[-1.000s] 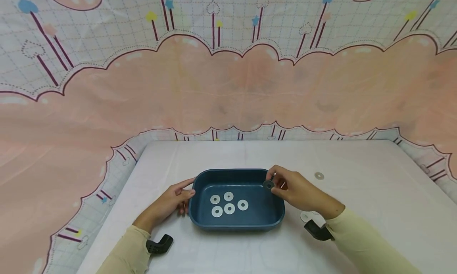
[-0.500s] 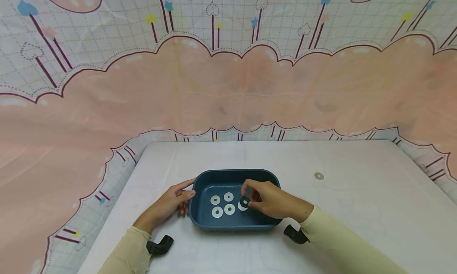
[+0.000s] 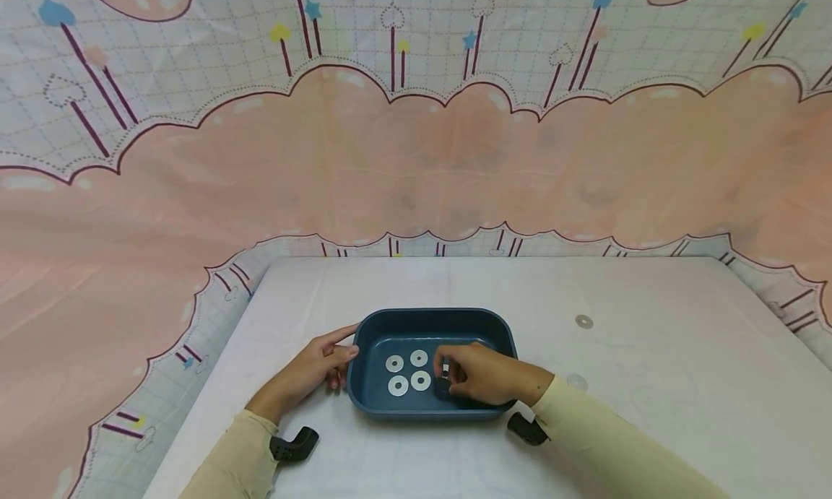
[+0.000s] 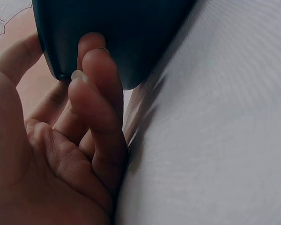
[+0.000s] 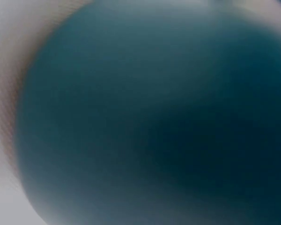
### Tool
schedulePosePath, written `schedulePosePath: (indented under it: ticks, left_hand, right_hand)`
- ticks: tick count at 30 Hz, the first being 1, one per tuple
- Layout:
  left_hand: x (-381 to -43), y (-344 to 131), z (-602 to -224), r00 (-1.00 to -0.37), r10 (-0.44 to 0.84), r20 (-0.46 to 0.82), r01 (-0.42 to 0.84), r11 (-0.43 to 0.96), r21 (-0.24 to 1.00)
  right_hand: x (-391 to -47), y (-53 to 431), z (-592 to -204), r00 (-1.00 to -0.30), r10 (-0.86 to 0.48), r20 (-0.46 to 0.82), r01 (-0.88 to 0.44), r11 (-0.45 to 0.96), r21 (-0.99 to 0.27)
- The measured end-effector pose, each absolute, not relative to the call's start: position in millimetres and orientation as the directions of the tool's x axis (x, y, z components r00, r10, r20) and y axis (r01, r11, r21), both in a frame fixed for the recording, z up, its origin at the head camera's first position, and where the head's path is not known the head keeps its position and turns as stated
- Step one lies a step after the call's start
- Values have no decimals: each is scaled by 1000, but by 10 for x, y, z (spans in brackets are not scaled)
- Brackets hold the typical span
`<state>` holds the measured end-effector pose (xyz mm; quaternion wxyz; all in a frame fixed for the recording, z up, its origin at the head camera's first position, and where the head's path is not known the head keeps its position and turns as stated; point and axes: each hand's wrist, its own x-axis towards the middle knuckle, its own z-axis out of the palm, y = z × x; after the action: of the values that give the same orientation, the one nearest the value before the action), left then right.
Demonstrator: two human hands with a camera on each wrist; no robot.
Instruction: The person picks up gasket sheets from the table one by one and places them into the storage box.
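Observation:
My left hand [image 3: 325,358] holds the left end of a dark blue tray [image 3: 432,414], thumb at the rim. In the left wrist view its curled fingers [image 4: 100,70] lie against the tray's outer wall [image 4: 126,28]. Reaching into the right half of the tray, my right hand [image 3: 484,375] pinches a dark washer [image 3: 443,385] low over the tray floor. A small pale patch shows between its fingers. Several silver washers [image 3: 398,385] lie flat in two rows left of this hand. Blurred tray wall [image 5: 107,117] fills the right wrist view, and no hand shows there.
On the white-covered table [image 3: 650,354], a washer [image 3: 584,321] lies right of the tray. A fainter pale disc [image 3: 576,381] lies nearer, above the right sleeve [image 3: 604,434]. Black wrist cameras [image 3: 294,445] hang under both wrists. A patterned cloth [image 3: 416,159] hangs behind.
My right hand has carried the dark washer from the tray's right rim leftward and down into the tray, covering a silver washer there. My left hand has stayed in place.

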<state>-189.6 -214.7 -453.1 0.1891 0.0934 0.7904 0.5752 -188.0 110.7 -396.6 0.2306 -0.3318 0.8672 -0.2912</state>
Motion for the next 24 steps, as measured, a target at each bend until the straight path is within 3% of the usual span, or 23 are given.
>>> schedulePosePath:
  ticks: [24]
  left_hand:
    - [-1862, -2135, -4539, -913, 371, -168, -40, 328, 944]
  right_hand:
    - [-1815, 1122, -3995, -671, -721, -173, -511, 619, -596]
